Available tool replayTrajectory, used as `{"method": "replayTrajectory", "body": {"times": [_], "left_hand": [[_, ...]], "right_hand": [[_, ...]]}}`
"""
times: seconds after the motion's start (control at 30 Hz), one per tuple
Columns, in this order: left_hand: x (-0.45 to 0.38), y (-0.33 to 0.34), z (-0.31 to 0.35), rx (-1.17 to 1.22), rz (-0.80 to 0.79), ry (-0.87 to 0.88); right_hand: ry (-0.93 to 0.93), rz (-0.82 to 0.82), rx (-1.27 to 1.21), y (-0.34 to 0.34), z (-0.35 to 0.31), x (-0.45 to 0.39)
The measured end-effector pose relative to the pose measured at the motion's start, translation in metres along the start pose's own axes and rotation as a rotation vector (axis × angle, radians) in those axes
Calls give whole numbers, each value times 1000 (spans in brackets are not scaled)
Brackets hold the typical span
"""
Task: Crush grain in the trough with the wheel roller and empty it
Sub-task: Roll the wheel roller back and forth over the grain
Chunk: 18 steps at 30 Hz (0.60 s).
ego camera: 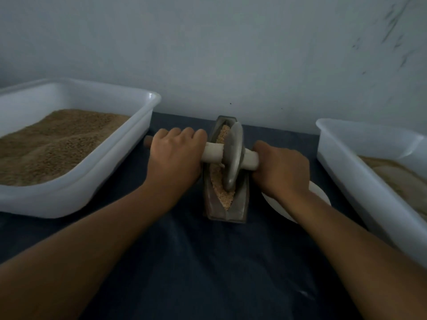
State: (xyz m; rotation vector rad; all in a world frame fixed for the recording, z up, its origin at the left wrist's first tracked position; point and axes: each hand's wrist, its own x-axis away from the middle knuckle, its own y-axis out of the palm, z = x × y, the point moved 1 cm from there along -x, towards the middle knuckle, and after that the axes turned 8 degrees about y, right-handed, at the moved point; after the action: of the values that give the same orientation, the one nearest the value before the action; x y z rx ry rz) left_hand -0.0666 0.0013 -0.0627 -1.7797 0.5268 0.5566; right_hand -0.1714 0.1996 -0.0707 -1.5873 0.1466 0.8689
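A narrow grey metal trough (238, 210) stands lengthwise in the middle of the dark table, holding pale tan grain (219, 183). A grey metal wheel roller (233, 155) sits upright in the trough, its disc down in the grain. A light wooden axle (213, 154) passes through the disc. My left hand (176, 155) grips the axle's left side. My right hand (280, 168) grips its right side. The axle's left tip (147, 142) pokes out past my left hand.
A white tub (129, 162) full of brown grain stands at the left. Another white tub (360, 179) with paler material stands at the right. A white plate (320, 192) lies partly under my right wrist. A grey wall rises just behind the trough.
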Motion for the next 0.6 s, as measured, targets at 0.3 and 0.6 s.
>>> {"method": "replayTrajectory", "body": {"times": [0.3,0.6], "left_hand": [[24,4,4,2,234,-59],[-11,15,-7,-14,26,-9]], "right_hand": [[-55,114,-30,-14,-5,8],[9,-173,11,8,3,-25]]}}
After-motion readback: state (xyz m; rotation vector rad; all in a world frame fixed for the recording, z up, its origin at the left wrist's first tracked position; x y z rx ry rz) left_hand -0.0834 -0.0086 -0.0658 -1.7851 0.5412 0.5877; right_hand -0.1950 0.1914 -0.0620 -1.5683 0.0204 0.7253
